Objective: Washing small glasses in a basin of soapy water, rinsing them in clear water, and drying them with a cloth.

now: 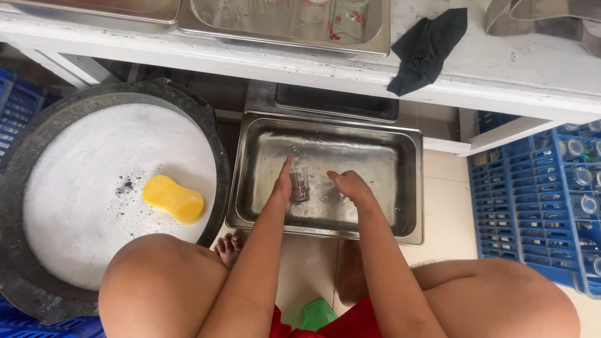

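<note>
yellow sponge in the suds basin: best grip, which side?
Pinch the yellow sponge across its narrow waist, coming straight down from above. It has a peanut shape and lies flat on the foam in the black basin, long axis slanting, with its top face exposed. The left hand is nearer to it.

The person is wearing red shorts (pixel 350 325), showing only at the lower frame edge between the thighs. Both arms are showing bare, with no sleeves in view. The left hand (pixel 283 184) and right hand (pixel 352 186) are wearing no gloves. One foot (pixel 229 249) is showing bare.
</note>
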